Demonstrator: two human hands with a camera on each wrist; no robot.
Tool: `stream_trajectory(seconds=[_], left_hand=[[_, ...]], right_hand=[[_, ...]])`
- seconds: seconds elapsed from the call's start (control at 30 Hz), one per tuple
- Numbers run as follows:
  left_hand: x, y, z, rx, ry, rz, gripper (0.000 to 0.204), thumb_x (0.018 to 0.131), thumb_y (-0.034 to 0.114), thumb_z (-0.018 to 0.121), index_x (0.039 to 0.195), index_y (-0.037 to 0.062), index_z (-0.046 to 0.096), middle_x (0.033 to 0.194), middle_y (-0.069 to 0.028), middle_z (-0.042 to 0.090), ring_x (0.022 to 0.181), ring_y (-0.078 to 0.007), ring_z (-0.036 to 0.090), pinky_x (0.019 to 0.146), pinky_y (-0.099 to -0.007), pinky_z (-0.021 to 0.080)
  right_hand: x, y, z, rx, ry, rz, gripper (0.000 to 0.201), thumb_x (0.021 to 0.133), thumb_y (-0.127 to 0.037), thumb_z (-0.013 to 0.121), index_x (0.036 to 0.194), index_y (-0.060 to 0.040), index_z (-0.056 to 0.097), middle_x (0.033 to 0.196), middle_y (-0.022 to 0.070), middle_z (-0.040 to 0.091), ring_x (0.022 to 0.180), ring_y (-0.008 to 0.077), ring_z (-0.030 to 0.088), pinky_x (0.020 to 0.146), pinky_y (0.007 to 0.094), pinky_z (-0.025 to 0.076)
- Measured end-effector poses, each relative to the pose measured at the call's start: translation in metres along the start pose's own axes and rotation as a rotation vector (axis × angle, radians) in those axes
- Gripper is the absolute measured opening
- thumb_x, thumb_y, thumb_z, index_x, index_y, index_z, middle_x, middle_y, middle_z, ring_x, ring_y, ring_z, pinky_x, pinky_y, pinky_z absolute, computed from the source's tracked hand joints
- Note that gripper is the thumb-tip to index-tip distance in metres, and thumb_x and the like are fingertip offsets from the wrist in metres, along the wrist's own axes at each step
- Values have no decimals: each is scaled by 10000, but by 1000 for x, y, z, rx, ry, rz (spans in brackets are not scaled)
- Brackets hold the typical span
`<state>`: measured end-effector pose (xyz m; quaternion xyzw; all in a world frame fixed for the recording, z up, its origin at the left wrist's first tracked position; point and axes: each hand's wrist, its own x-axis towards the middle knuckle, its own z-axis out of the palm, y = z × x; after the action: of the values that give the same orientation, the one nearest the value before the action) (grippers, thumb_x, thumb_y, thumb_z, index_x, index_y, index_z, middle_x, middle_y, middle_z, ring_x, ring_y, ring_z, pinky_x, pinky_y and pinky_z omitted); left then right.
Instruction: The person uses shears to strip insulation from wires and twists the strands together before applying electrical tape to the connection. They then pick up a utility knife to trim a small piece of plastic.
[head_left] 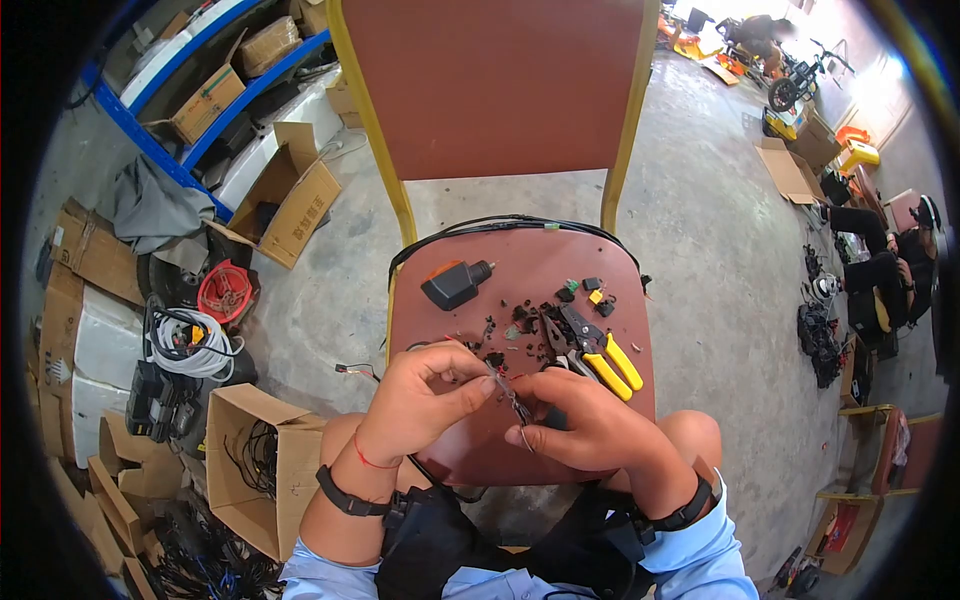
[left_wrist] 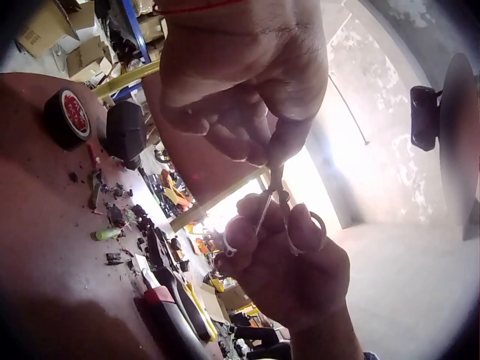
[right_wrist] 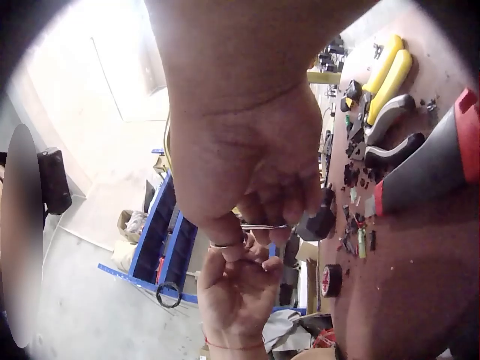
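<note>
Thin wires (head_left: 512, 396) are pinched between two hands above the chair seat. My left hand (head_left: 425, 398) grips one end between thumb and fingertips; in the left wrist view the wire bundle (left_wrist: 277, 178) leaves its fingertips and splits into strands. My right hand (head_left: 590, 418) is close beside it, fingers curled round the strands, one of which bends in a loop (left_wrist: 320, 231). In the right wrist view a thin wire (right_wrist: 262, 226) crosses under the right fingers (right_wrist: 262, 210), with the left hand (right_wrist: 238, 296) just below. Fingers partly hide the join.
On the chair seat (head_left: 425, 345) lie yellow-handled pliers (head_left: 622, 366), a black-and-orange part (head_left: 455, 284), small black scraps and a tape roll (left_wrist: 71, 118). A black cable (head_left: 515, 219) runs along its back edge. An open carton (head_left: 245, 470) stands at the left.
</note>
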<state>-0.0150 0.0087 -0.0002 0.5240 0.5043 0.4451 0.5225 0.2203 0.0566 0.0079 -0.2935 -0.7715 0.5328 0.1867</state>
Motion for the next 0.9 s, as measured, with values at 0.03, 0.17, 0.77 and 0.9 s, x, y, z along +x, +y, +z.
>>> stream_trajectory(seconds=[0.03,0.17,0.77,0.9], left_hand=[[0,0,0,-4,-6,3,61,903,32,746,953,-3,737,875,-6,648,833,-90,550,766,-257,447],[0,2,-1,-59,-33,-11,65,918,27,735,973,-9,731,896,-5,660,856,-89,582,778,-258,473],[-2,1,-4,-225,-86,-115,93,954,34,708,1027,-25,701,956,-21,703,890,-80,639,792,-250,523],[-2,2,-3,-219,-80,-127,92,959,41,706,1022,-25,701,954,-22,707,888,-78,641,796,-248,524]], right_hand=[[0,0,-1,-7,-5,-8,408,898,-289,759,1137,24,650,898,182,626,874,343,621,759,418,500],[0,1,-2,-25,-20,-21,387,891,-292,759,1101,16,657,891,182,616,850,338,619,736,417,496],[0,-1,-3,-2,-17,-25,334,889,-262,766,1071,-4,658,847,167,617,827,329,614,723,420,483],[0,-1,-2,-40,-16,1,292,897,-224,757,1063,-5,659,853,172,639,841,341,627,739,433,489]])
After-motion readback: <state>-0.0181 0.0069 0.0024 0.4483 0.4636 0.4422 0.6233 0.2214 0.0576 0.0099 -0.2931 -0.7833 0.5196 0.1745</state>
